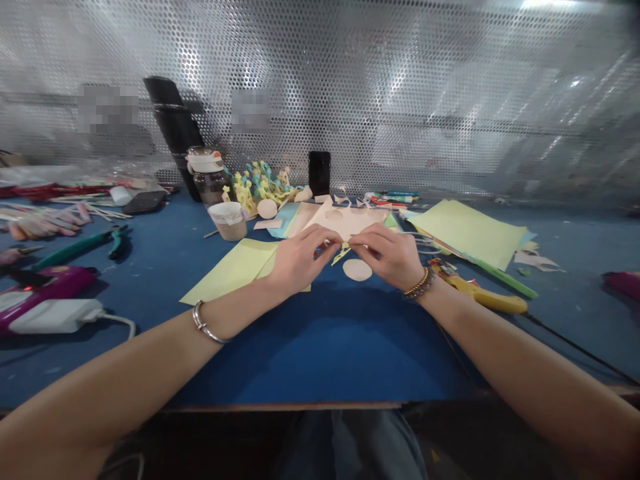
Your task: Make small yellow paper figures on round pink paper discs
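My left hand (pixel 300 260) and my right hand (pixel 387 257) meet at the middle of the blue mat, their fingertips pinching the near edge of a peach paper sheet (pixel 347 221) with round cut-outs. A small yellow paper scrap (pixel 341 253) pokes out below the fingers. A peach paper disc (pixel 357 270) lies on the mat just under my right hand's fingers. My left palm rests over a pale yellow paper sheet (pixel 235 272). A metal bangle (pixel 205 323) circles my left wrist, and a beaded bracelet (pixel 419 283) circles my right.
Pale green paper sheets (pixel 467 233) and a yellow-handled tool (pixel 480 297) lie to the right. Behind stand a water bottle (pixel 207 177), a beige cup (pixel 227 221), a phone (pixel 319 173) and yellow-teal paper cut-outs (pixel 260 187). Green-handled pliers (pixel 80 250) and a white power adapter (pixel 55 315) lie left.
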A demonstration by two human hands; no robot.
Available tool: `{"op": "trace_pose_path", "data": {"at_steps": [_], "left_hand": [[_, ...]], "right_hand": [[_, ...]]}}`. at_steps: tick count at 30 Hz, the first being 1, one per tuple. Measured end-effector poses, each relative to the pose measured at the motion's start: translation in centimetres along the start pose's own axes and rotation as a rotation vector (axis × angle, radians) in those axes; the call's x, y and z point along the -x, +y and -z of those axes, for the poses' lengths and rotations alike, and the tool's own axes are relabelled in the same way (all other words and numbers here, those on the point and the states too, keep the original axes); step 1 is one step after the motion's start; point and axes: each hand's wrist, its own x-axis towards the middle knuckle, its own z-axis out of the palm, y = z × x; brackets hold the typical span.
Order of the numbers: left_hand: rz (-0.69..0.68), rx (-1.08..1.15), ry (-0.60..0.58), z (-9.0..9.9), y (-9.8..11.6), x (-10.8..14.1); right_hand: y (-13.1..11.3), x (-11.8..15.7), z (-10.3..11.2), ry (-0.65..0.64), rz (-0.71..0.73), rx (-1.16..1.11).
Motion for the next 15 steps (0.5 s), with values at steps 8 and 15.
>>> {"op": "trace_pose_path", "data": {"at_steps": [8, 15], "left_hand": [[0.037, 0.010, -0.004, -0.05, -0.04, -0.02], [0.074, 0.026, -0.001, 0.06, 0.12, -0.08]], "right_hand": [[0.04, -0.05, 0.00, -0.013, -0.016, -0.023], [-0.07, -0.19, 0.08, 0.002, -0.065, -0.040]]}}
